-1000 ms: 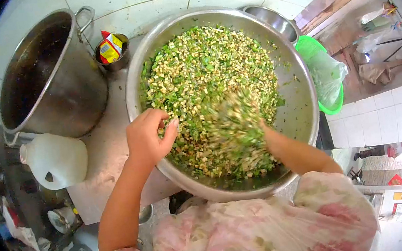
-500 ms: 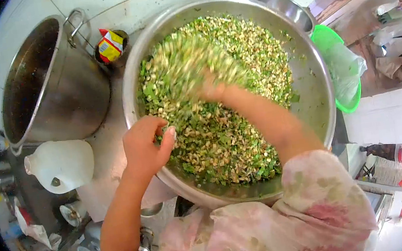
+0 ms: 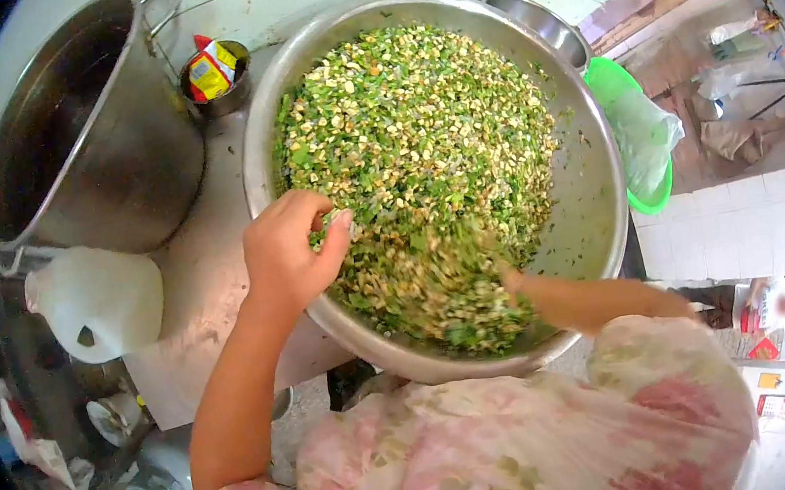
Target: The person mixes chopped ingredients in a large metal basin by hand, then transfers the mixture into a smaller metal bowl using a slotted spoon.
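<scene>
A wide steel basin [image 3: 586,143] holds a heap of chopped green leaves and small pale cubes [image 3: 424,104]. At its near left edge my left hand [image 3: 287,248] is curled closed around the rim, thumb toward the inside. My right hand [image 3: 517,286] is sunk in the near right part of the mix. Its fingers are buried and smeared by motion, so their pose does not show. Around it the chopped mix is blurred and moving.
A tall steel pot [image 3: 130,145] with dark contents stands left, a white plastic jug [image 3: 106,305] before it. A small tin [image 3: 235,93] holds a red-yellow packet [image 3: 212,68]. Behind right are a steel bowl [image 3: 544,26] and a green basin [image 3: 607,77] with a plastic bag [image 3: 644,136].
My right hand has swept from the upper left of the heap toward the near right. My left hand stays at the rim. The view has shifted slightly.
</scene>
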A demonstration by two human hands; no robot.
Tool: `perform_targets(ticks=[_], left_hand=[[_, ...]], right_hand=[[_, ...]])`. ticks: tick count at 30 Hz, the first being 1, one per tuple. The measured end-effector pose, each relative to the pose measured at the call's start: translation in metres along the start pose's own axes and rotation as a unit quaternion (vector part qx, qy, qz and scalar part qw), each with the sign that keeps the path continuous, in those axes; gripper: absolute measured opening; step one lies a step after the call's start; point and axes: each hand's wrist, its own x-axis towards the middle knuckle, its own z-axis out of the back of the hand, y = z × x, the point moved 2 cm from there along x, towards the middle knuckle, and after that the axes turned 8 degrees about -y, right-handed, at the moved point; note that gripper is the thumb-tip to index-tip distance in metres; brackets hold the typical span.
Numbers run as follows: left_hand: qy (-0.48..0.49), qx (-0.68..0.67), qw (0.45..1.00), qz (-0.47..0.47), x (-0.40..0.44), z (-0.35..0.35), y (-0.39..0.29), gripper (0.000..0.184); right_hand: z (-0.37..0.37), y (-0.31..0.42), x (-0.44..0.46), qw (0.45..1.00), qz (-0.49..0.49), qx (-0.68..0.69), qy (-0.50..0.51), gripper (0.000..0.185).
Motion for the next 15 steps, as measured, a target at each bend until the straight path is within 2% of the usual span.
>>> perform_targets(ticks=[2,5,6,7,8,9,10,11,13,15], left_hand=[[-0.002,0.0,1.0,-0.011,0.001,0.004,-0.002,0.014],[-0.009,0.01,1.0,-0.02,-0.001,0.006,-0.004,0.014],[-0.006,0.013,1.0,-0.017,0.0,0.006,-0.005,0.014],[-0.002,0.016,1.0,-0.015,0.001,0.005,-0.005,0.014],[-0.003,0.012,1.0,-0.011,0.002,0.004,-0.004,0.014],[-0.004,0.007,1.0,-0.005,0.001,0.002,-0.002,0.014],[-0.004,0.002,1.0,0.003,0.0,0.0,-0.001,0.014],[0.006,0.008,1.0,0.003,0.0,0.0,0.0,0.014],[0.02,0.023,1.0,0.004,0.0,-0.001,0.002,0.014],[0.018,0.056,0.998,-0.019,-0.003,0.0,0.002,0.013]], right_hand=[[-0.042,0.007,-0.02,0.998,-0.031,0.059,0.02,0.072],[-0.066,0.04,-0.054,0.987,-0.058,0.129,0.075,0.08],[-0.063,0.042,-0.044,0.952,-0.008,0.189,0.24,0.081],[-0.058,0.044,-0.035,0.884,0.044,0.244,0.397,0.082],[-0.058,0.062,-0.075,0.914,0.074,0.183,0.355,0.082],[-0.063,0.062,-0.08,0.928,0.24,-0.015,0.286,0.081],[-0.072,0.055,-0.086,0.876,0.386,-0.212,0.195,0.08],[-0.083,0.048,-0.091,0.766,0.502,-0.392,0.091,0.079],[-0.119,0.033,-0.072,0.49,0.683,-0.541,0.027,0.077],[-0.15,0.06,-0.032,0.55,0.635,-0.529,0.12,0.07]])
